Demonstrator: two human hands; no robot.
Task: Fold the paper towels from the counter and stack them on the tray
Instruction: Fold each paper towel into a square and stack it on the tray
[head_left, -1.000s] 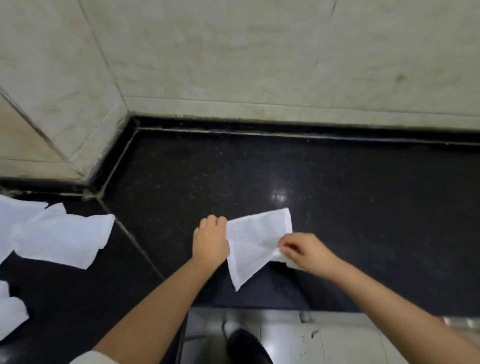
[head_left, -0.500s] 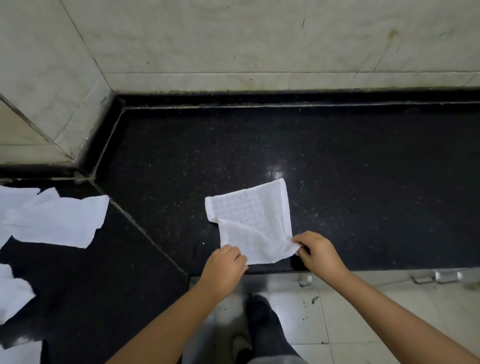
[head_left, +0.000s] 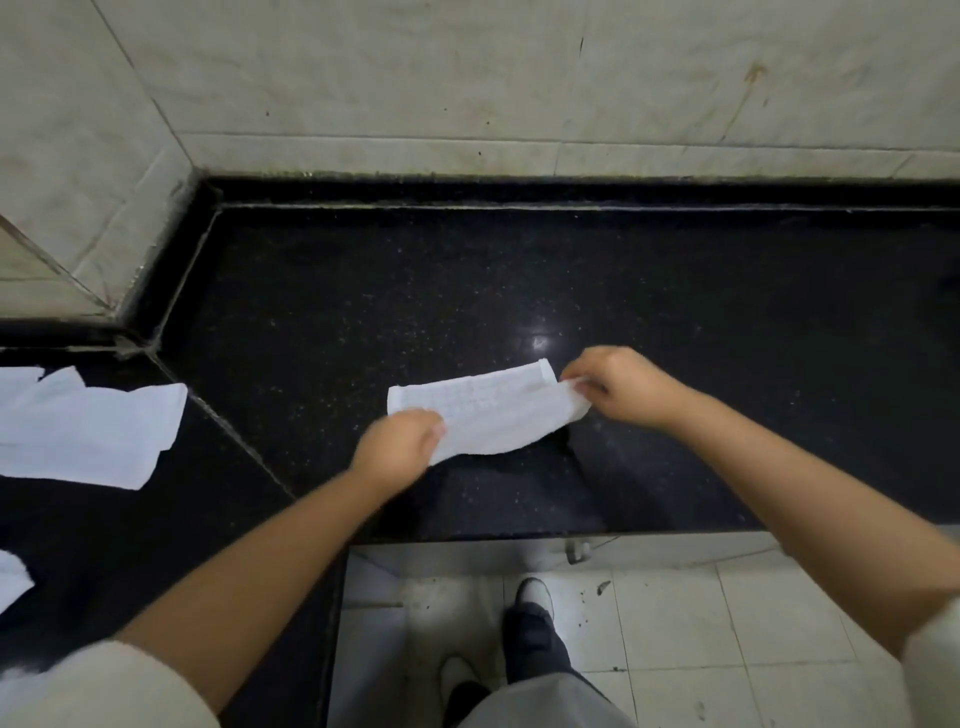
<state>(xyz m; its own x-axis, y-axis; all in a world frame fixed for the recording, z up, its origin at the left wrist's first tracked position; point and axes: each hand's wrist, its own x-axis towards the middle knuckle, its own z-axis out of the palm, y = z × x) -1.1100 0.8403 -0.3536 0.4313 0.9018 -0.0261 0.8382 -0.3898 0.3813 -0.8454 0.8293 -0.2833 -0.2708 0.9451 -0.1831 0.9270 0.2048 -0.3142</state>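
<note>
- The person stands at the corner of a black counter (head_left: 675, 312), working on one paper towel (head_left: 493, 415) that lies out in front of them on the stone, away from the wall.
- The left hand (head_left: 397, 449) is closed on the towel's near left corner, thumb on top; it looks like a pinch meant to carry that corner over.
- The right hand (head_left: 618, 384) pinches the right end between fingertips, lifting it just off the counter, so the near half can be brought up onto the far half.
- The towel reads as a long strip, its far edge flat on the stone and its near edge raised and curling, so I judge a fold across the middle is under way and not yet pressed down.
- Held at both ends, the sheet stays taut enough for the edges to line up; thin paper would sag or skew otherwise.
- More loose paper towels (head_left: 88, 426) wait on the left wing of the counter, spread and unfolded, well apart from the hands.
- I can see no tray from here, so stacking looks some way off.
</note>
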